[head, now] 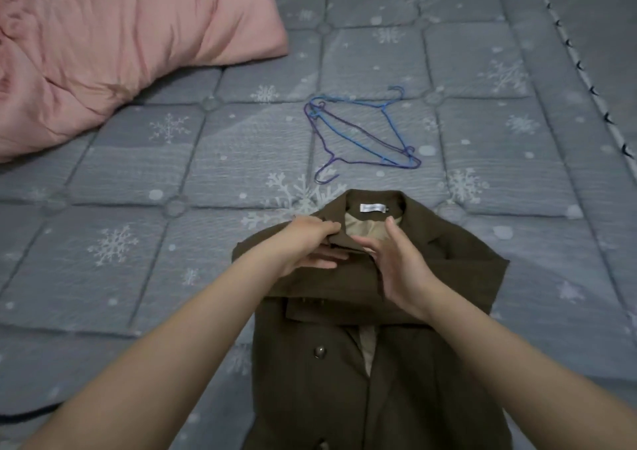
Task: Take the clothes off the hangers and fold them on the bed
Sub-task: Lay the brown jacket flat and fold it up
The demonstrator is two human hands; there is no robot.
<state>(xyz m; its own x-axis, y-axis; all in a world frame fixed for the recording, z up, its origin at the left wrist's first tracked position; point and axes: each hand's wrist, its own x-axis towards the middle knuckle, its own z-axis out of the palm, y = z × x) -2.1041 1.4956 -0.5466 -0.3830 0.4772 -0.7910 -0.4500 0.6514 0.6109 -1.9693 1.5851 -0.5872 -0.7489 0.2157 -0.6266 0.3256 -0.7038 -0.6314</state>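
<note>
On bed (113, 180) | left hand (308, 242) pinches brown jacket (344, 363) lapel, right hand (396, 260) open, empty | advise: align lapels, smooth sleeve before folding.

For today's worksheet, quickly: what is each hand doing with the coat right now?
Left hand: pinching the lapel of the coat, fingers curled round it.
Right hand: open, fingers straight, over the coat's folded sleeve, holding nothing.

One brown jacket (396, 363), two wire hangers (362, 132), one pink pillow (138, 35).
</note>
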